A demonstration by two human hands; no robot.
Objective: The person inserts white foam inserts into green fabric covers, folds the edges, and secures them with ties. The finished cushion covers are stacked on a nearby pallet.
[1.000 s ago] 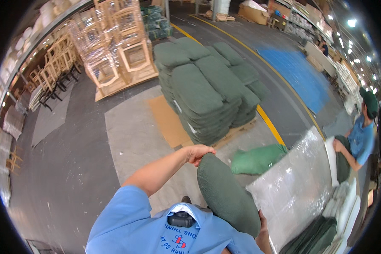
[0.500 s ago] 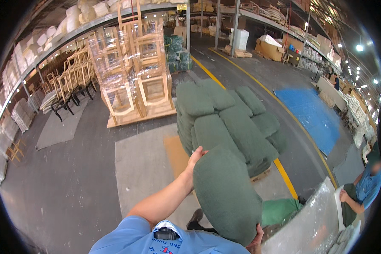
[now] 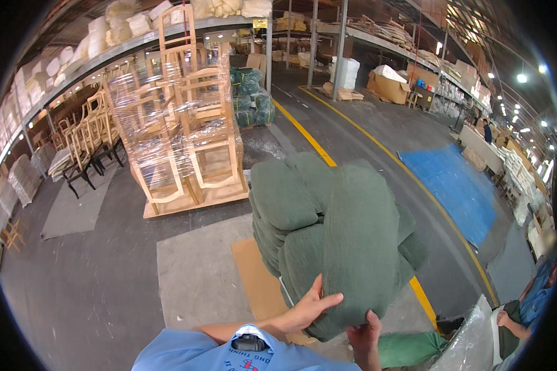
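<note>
A plump dark green cushion [image 3: 362,241] lies tilted on top of a pile of similar green cushions [image 3: 288,195]. My left hand [image 3: 312,304] rests against its near left edge, thumb and fingers stretched apart on the fabric. At the near end, my right hand [image 3: 365,337] has hold of the cushion's lower edge, with the thumb up and the other fingers partly hidden beneath. The lifted cushion covers much of the pile's right side.
Film-wrapped wooden chair frames [image 3: 195,136] stand on a board beyond the pile to the left. A blue sheet [image 3: 452,185] covers floor at the right. Close on the right are clear plastic film [image 3: 470,340], a green bundle [image 3: 408,349] and a co-worker [image 3: 532,303] holding a dark green piece.
The cushion has moved forward from in front of my body onto the pile. My left hand has slid from its far left side to its near edge; the right hand moved along with it.
</note>
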